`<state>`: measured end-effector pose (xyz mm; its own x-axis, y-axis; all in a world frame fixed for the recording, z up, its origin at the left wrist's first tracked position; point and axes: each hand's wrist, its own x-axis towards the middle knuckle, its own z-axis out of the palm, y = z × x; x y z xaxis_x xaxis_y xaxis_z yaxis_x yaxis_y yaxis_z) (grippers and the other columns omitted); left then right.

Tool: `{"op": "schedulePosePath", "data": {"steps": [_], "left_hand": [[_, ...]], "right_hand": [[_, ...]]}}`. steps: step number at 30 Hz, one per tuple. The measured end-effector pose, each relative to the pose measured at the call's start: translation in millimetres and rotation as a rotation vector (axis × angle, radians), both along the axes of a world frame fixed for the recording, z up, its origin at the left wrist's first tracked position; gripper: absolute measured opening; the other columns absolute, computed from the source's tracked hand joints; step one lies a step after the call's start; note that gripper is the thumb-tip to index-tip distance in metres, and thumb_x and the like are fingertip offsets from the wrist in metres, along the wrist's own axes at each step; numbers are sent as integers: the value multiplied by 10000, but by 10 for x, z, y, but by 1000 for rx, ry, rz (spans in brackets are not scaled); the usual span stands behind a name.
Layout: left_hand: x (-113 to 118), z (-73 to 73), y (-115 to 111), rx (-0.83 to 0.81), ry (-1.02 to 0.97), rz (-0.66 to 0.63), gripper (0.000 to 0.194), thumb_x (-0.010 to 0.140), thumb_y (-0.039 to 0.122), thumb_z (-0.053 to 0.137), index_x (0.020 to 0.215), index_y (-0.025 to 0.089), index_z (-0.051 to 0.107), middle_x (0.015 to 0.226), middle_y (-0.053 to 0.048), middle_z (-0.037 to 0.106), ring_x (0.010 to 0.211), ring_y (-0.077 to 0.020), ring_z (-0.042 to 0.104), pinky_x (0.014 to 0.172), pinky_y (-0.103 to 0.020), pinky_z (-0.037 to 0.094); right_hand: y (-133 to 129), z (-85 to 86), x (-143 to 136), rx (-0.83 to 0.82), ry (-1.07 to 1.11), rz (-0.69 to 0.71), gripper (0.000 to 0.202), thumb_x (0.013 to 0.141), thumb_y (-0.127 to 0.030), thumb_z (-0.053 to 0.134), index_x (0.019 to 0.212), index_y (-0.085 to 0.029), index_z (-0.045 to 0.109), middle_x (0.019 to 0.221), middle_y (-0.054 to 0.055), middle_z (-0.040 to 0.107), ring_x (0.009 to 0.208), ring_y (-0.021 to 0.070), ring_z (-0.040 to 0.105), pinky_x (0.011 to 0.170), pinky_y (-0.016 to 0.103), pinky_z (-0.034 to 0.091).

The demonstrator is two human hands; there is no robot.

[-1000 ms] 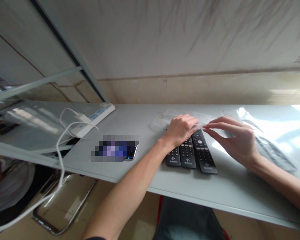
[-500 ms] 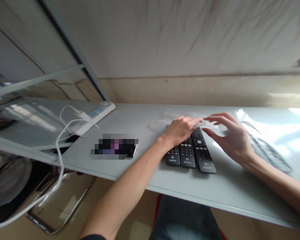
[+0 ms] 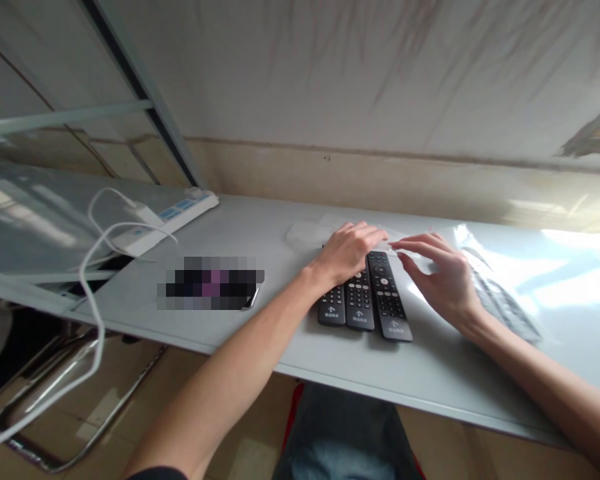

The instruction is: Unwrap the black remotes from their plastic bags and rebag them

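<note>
One wall, streaked and cut off above, stood behind one grey table, whose right end ran out of view. One metal frame rose at left, its top cut off. One denim-clad lap showed below the table's front edge, its farther part hidden; one tubular metal chair at lower left was likewise partly covered by the table. One white cable looped over one power strip and left the view at lower left.

Two bare hands worked near the table's middle. The left hand lay across the upper parts of two remotes, its grip impossible to tell because the undersides of its fingers were hidden. The right hand was just beside it, thumb and forefinger slightly parted; whether film lay between its fingertips could not be made out. One phone, its screen obscured by pixelation, lay at left.

Three black remotes lay side by side on the table, only the rightmost largely uncovered. Clear film spread behind them, its pieces uncountable; one clear bag at right held dark, remote-like contents, their number blurred by glare
</note>
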<state>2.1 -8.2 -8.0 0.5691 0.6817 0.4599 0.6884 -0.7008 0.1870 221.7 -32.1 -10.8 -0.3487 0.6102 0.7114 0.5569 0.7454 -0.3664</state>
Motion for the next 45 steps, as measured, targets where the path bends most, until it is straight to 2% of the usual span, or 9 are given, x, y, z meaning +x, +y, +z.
{"op": "schedulePosePath", "data": {"steps": [3, 8, 16, 24, 29, 33, 37, 41, 45], "left_hand": [[3, -2, 1, -15, -22, 5, 446, 962, -29, 437, 1273, 184, 675, 1256, -82, 787, 1191, -252, 701, 1033, -418, 529], [7, -14, 10, -9, -17, 16, 390, 969, 62, 495, 1311, 166, 653, 1282, -112, 739, 1228, -280, 665, 1074, -443, 515], [4, 34, -7, -23, 82, 22, 179, 982, 96, 590, 1135, 162, 655, 1203, -113, 732, 1151, -285, 658, 998, -422, 526], [14, 75, -23, -9, 92, 34, 82, 1034, 153, 577, 1075, 172, 646, 1165, -106, 741, 1128, -282, 656, 964, -404, 515], [21, 85, -24, -42, 91, -9, 82, 1037, 143, 601, 1105, 157, 644, 1185, -109, 743, 1144, -285, 657, 983, -411, 511], [20, 71, -14, -35, 83, -10, 121, 1016, 93, 611, 1115, 157, 641, 1184, -114, 742, 1151, -289, 657, 987, -418, 515], [13, 61, -4, -25, 94, -11, 179, 1007, 49, 574, 1129, 156, 651, 1183, -104, 743, 1152, -288, 662, 995, -421, 515], [12, 59, -1, -22, 96, 6, 218, 1005, 41, 550, 1154, 150, 665, 1198, -109, 746, 1156, -291, 666, 995, -427, 515], [11, 45, 2, -17, 75, -19, 202, 1006, 50, 557, 1139, 156, 667, 1192, -107, 751, 1150, -291, 666, 979, -422, 512]], "right_hand": [[-12, -4, 4, -33, -20, 0, 238, 1011, -186, 649, 1178, -276, 793, 1108, 73, 825, 985, 270, 757, 903, 497, 615], [-24, -6, 9, -99, 21, -35, 260, 957, -140, 653, 1150, -263, 777, 1142, 62, 831, 989, 257, 778, 928, 472, 628], [11, -39, -21, -93, -100, 167, 374, 1005, -116, 585, 1236, -296, 818, 1235, 58, 822, 1173, 276, 720, 1020, 538, 604], [-17, -41, -36, -68, -145, 225, 455, 1036, -124, 546, 1390, -302, 768, 1304, 83, 798, 1184, 285, 687, 1002, 543, 602], [-20, -47, -38, -57, -205, 190, 451, 1039, -112, 534, 1390, -275, 766, 1302, 110, 783, 1170, 298, 664, 1010, 549, 588], [-23, -39, -22, -70, -218, 198, 466, 1018, -82, 538, 1337, -305, 794, 1370, 88, 763, 1211, 299, 650, 1031, 554, 580], [-37, -2, -14, -48, -169, 214, 465, 999, -59, 550, 1269, -315, 828, 1291, 61, 805, 1173, 282, 680, 1021, 531, 588], [-45, 18, -27, 4, -106, 280, 472, 995, -32, 536, 1239, -294, 843, 1247, 61, 825, 1199, 272, 709, 1020, 514, 604], [-33, -23, -37, -5, -81, 363, 475, 1000, -31, 526, 1323, -228, 813, 1269, 107, 819, 1265, 280, 730, 1073, 527, 611]]}}
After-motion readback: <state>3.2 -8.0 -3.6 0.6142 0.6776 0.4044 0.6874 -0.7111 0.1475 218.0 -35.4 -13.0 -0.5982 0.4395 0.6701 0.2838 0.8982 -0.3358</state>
